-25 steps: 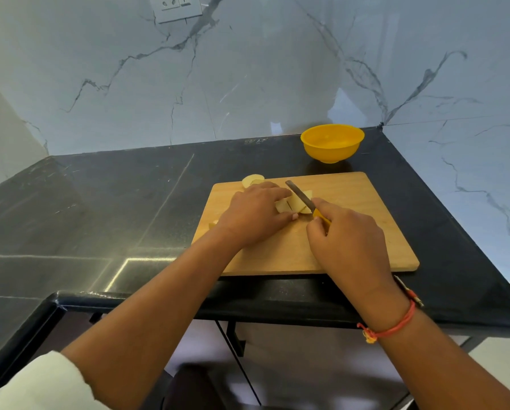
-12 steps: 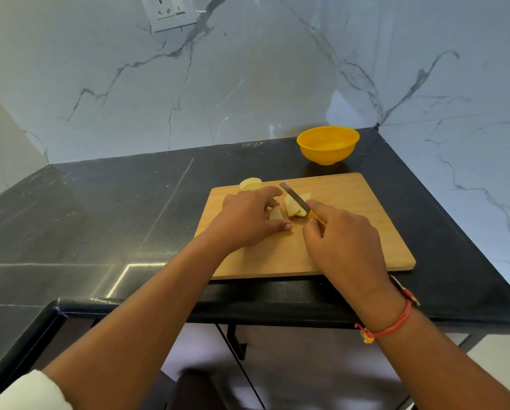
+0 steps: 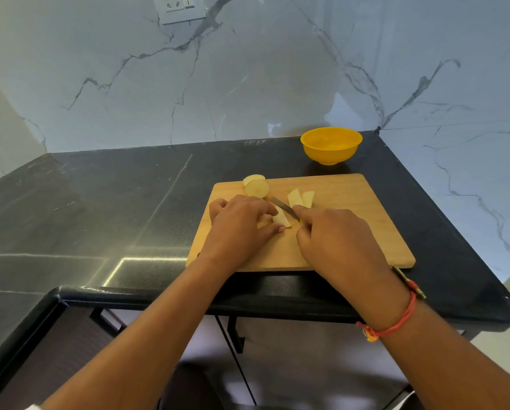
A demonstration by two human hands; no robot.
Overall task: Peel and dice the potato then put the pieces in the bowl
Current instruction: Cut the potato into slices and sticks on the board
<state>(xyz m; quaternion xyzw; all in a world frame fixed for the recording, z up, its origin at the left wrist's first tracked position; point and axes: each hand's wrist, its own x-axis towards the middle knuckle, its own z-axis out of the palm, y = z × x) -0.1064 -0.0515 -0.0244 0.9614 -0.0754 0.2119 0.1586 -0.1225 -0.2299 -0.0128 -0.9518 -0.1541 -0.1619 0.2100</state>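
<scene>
Potato [image 3: 256,188] is peeled and cut into slices and strips on the board [image 3: 366,232]. No small cubes yet, and the bowl [image 3: 330,146] looks empty. Left hand [image 3: 242,229] pinches one strip [image 3: 281,218]; right hand [image 3: 336,241] grips the knife [image 3: 285,208] over it. Bare board lies on the right; the bowl sits near, behind it.

No readable text, labels or numbers on anything in view

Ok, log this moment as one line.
phase: slicing | left hand: holds potato strip on cutting board | right hand: grips knife | bowl: no pieces seen
</scene>
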